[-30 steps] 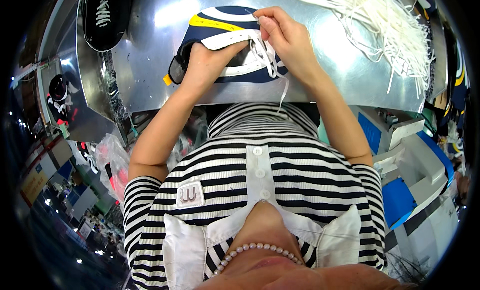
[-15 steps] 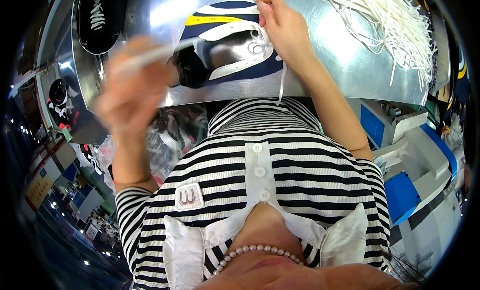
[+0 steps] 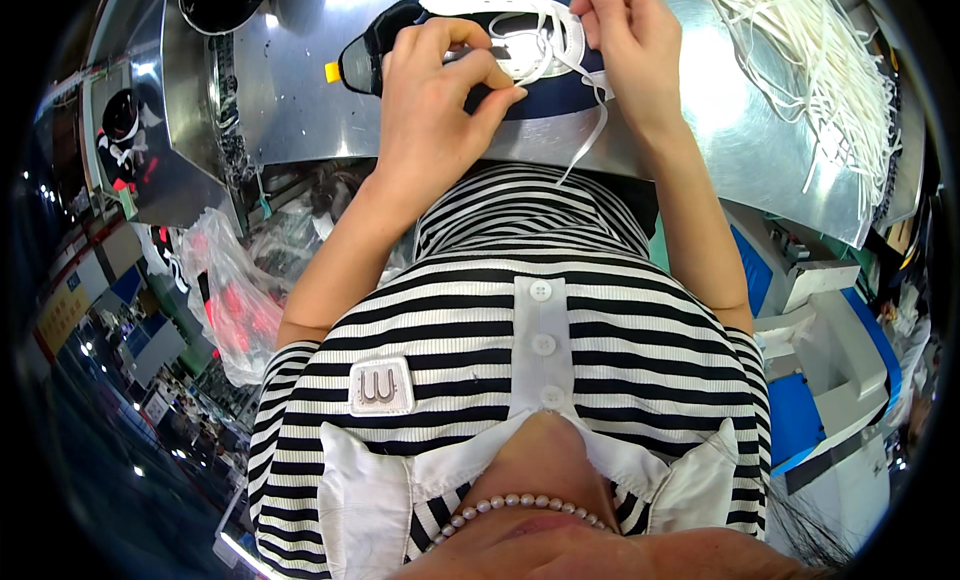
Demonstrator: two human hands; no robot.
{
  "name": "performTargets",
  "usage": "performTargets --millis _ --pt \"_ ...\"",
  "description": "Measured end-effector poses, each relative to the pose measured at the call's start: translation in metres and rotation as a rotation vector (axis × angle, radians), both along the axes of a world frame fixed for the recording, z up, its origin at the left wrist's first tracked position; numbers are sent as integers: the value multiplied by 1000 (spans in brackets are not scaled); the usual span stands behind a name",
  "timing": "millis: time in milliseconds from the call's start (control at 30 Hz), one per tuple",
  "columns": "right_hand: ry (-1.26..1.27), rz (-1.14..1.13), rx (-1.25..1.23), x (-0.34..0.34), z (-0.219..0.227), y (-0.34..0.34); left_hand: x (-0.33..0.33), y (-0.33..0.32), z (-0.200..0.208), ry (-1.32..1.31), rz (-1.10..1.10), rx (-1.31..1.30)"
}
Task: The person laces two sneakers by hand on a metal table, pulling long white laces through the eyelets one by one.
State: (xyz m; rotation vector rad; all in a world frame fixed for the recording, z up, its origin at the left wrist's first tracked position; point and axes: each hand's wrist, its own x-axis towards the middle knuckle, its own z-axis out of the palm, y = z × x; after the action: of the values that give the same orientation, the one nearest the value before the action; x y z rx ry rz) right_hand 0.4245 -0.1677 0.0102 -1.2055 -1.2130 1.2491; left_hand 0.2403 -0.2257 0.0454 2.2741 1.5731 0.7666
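A navy shoe upper with white eyelet strips, a yellow stripe and a black collar lies sideways on the metal table, its yellow heel tab to the left. A white shoelace loops across its opening, and one loose end hangs over the table's front edge. My left hand is over the collar side, thumb and forefinger pinched on the shoelace beside the near eyelet strip. At the toe end, my right hand has its fingertips pressed together by the far eyelet strip; what they hold is hidden.
A thick bundle of white laces spreads over the right of the metal table. At the far left stands a black shoe. Clear plastic bags hang below the table at left; a grey-and-blue machine stands at right.
My left hand, blurred while drawing a lace out leftward, has come back right to the eyelets. My right hand shifted slightly right. More lace now loops over the opening.
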Motion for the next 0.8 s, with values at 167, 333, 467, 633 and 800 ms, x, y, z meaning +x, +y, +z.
performTargets --millis 167,333,467,633,800 --pt "-126 62 167 7 -1 -26 -7 12 -7 -104 22 -109" --pt "-216 236 64 11 6 -54 -4 12 -1 -140 133 -245" --pt "-279 259 42 5 -3 -59 -5 12 -5 -78 143 -271" --pt "-367 279 5 2 -2 -52 -5 14 -6 -82 149 -304" --pt "-385 254 -100 -6 5 -46 -10 14 -13 -114 -32 -201"
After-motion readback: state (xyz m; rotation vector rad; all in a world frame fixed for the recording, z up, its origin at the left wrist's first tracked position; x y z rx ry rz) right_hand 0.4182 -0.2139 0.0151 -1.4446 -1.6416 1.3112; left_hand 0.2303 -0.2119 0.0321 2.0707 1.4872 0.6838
